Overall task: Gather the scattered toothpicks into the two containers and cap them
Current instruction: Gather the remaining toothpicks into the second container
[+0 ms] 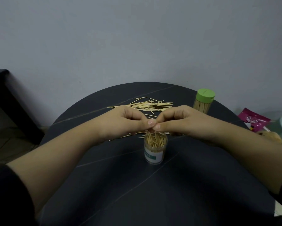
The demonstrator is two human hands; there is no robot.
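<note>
My left hand point(125, 121) and right hand point(182, 123) pinch toothpicks point(151, 132) over the jar point(155, 150); light, stiff, sharp-tipped, I judge; best gripped mid-length, bundled parallel.

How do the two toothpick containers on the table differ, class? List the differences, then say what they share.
The near container is uncapped; the far container wears a green cap. The near container bears a white-and-green label; the far container shows none. The left hand and right hand pinch toothpicks above the near container; the far container stands untouched near the table's right edge. Both are clear, upright and hold toothpicks.
</note>
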